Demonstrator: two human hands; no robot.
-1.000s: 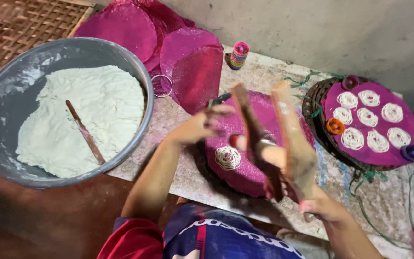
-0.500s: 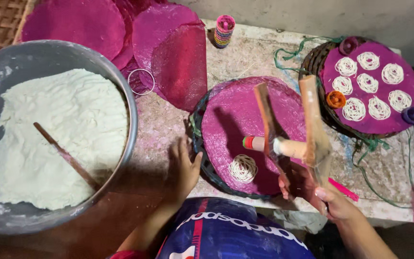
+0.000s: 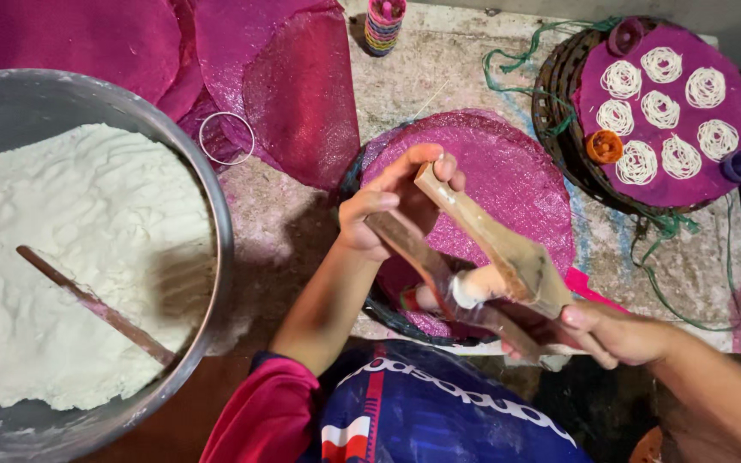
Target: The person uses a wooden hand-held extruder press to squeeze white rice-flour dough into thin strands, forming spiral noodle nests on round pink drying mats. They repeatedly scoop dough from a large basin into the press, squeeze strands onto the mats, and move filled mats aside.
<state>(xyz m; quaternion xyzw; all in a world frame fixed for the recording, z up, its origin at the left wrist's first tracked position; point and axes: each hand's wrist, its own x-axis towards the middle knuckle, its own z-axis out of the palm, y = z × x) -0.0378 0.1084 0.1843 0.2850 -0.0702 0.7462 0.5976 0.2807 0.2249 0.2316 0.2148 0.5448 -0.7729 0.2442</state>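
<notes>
To your left sits the metal bowl (image 3: 207,197) of white dough. Your left hand (image 3: 388,210) grips the upper ends of the wooden press (image 3: 482,257) over the pink mat (image 3: 508,171); your right hand (image 3: 619,334) clasps its lower ends.

Two-armed wooden press (image 3: 482,257) — tilted, arms apart, white dough at the hinge — above the pink mat (image 3: 508,180).

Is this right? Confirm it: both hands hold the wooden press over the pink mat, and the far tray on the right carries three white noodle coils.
Not quite. The head view shows seven white noodle coils on the far tray, not three. The rest stands: the left hand and right hand hold the wooden press over the pink mat.
</notes>
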